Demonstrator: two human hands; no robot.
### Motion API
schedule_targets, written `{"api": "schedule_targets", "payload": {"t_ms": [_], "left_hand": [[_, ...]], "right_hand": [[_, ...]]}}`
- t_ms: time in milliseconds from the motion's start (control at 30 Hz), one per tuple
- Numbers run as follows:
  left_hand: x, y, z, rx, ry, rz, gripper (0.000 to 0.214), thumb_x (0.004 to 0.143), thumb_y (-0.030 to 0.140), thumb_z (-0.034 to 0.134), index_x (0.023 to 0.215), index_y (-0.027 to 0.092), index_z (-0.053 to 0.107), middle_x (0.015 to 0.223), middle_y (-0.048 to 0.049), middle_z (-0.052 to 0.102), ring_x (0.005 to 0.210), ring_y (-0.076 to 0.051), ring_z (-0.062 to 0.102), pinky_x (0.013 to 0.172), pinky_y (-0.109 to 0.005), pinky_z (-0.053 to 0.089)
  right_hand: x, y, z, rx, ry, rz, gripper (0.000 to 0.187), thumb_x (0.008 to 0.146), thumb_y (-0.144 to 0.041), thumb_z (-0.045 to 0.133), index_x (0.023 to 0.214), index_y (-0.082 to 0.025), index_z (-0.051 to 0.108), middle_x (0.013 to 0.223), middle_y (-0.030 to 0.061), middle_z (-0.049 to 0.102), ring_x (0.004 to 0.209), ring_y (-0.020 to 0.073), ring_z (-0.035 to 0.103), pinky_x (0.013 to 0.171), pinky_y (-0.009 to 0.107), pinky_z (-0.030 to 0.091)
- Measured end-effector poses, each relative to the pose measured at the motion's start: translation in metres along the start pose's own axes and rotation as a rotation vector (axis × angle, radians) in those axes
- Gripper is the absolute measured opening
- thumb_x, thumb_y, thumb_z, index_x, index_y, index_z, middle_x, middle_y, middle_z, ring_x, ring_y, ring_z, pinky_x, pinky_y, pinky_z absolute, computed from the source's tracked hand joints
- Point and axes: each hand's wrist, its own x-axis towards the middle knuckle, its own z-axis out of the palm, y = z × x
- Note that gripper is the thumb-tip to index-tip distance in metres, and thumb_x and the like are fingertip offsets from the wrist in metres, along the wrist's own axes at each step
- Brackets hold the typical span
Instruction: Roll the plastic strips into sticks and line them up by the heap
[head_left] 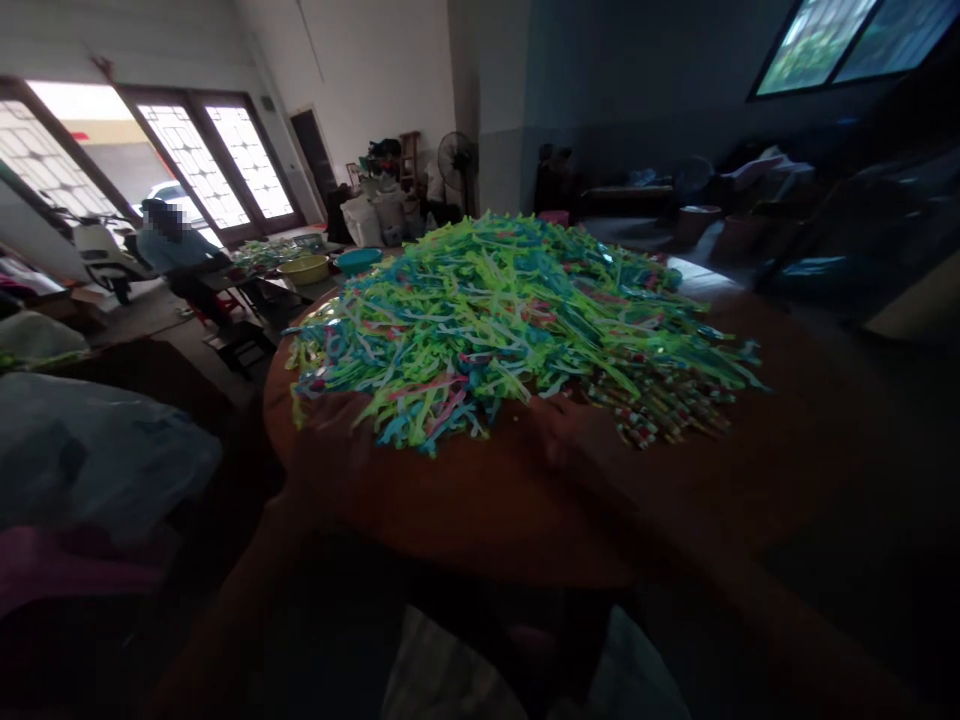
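Note:
A large heap of thin, tangled strips (487,310), mostly yellow-green and blue with some pink, covers much of a round brown table (465,510). My left hand (330,440) is at the heap's front left edge, dark and blurred. At the front, right of the middle, my right hand (566,430) reaches the heap's lower edge. Its fingers are dim, and whether they hold any strips is not visible. Just right of that hand lies a cluster of slim sticks (667,405) with brownish, red and white bands, partly under the strips.
At the back left a person (176,250) sits by another table with more strips, a yellow basin (304,269) and a blue basin (358,260). A translucent plastic bag (97,450) is close on my left, above something pink. White sacks (362,222) and a standing fan (457,165) are behind.

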Motion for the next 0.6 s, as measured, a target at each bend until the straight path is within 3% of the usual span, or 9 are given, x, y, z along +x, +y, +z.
{"api": "schedule_targets", "payload": {"t_ms": [133,233,300,367,433,533,600], "left_hand": [[0.023,0.077,0.011,-0.17,-0.03,0.245,0.032,0.101,0.021,0.052,0.132,0.018,0.058,0.13,-0.0095,0.065,0.128,-0.026,0.055,0.11,-0.045,0.046],[0.032,0.127,0.015,-0.246,-0.098,0.441,0.043,0.1,0.023,0.056,0.141,0.014,0.051,0.142,-0.014,0.058,0.139,-0.029,0.046,0.116,-0.048,0.04],[0.034,0.152,0.023,-0.275,-0.171,0.54,0.037,0.1,0.021,0.054,0.136,0.012,0.054,0.133,-0.0146,0.064,0.129,-0.029,0.054,0.108,-0.047,0.045],[0.034,0.169,0.033,-0.296,-0.25,0.589,0.025,0.1,0.014,0.049,0.121,0.012,0.063,0.109,-0.0117,0.07,0.104,-0.025,0.063,0.089,-0.041,0.05],[0.033,0.176,0.044,-0.292,-0.31,0.603,0.022,0.097,0.008,0.046,0.104,0.014,0.067,0.089,-0.0081,0.068,0.084,-0.021,0.061,0.073,-0.035,0.047],[0.033,0.178,0.054,-0.252,-0.345,0.602,0.02,0.094,0.006,0.049,0.093,0.015,0.067,0.084,-0.0069,0.064,0.08,-0.021,0.057,0.066,-0.033,0.041],[0.034,0.176,0.056,-0.217,-0.363,0.587,0.023,0.094,0.005,0.049,0.102,0.016,0.068,0.085,-0.0065,0.064,0.083,-0.022,0.057,0.066,-0.034,0.04]], "right_hand": [[-0.04,-0.01,-0.006,0.412,0.267,-0.044,0.029,0.099,-0.016,0.047,0.118,-0.019,0.069,0.109,0.011,0.075,0.088,0.0218,0.073,0.078,0.034,0.058],[-0.064,-0.021,-0.015,0.556,0.225,-0.072,0.035,0.095,-0.009,0.049,0.122,-0.022,0.067,0.113,0.0094,0.074,0.092,0.02,0.073,0.08,0.032,0.059],[-0.075,-0.027,-0.022,0.577,0.125,-0.078,0.037,0.092,-0.009,0.05,0.122,-0.022,0.067,0.11,0.0093,0.074,0.092,0.0206,0.071,0.08,0.032,0.058],[-0.084,-0.029,-0.03,0.594,0.074,-0.076,0.034,0.091,-0.011,0.052,0.12,-0.021,0.067,0.11,0.0099,0.073,0.095,0.0222,0.07,0.083,0.035,0.057],[-0.092,-0.025,-0.036,0.595,0.136,-0.042,0.034,0.09,-0.016,0.055,0.123,-0.02,0.064,0.115,0.0124,0.071,0.101,0.0239,0.068,0.087,0.037,0.057],[-0.101,-0.01,-0.04,0.462,0.247,0.188,0.036,0.092,-0.02,0.054,0.127,-0.016,0.061,0.118,0.0167,0.067,0.103,0.0258,0.066,0.088,0.039,0.056],[-0.105,0.003,-0.039,0.334,0.193,0.349,0.035,0.093,-0.018,0.049,0.126,-0.016,0.063,0.112,0.0162,0.068,0.098,0.0261,0.065,0.087,0.04,0.055]]}}
